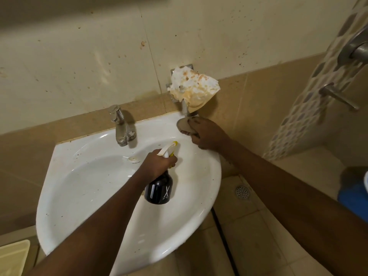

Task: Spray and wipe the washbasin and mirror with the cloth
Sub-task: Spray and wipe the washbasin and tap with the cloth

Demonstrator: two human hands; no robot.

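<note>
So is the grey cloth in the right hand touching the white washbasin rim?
Touching: in the head view the right hand presses the grey cloth onto the white washbasin rim, no gap showing.

Washbasin bowl lies open at left; tap and soap dish crowd the back rim

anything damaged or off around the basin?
Yes. The wall-mounted dish above the basin's right corner is tilted and crusted with white and orange residue. Dark specks dot the basin rim and the wall.
</note>
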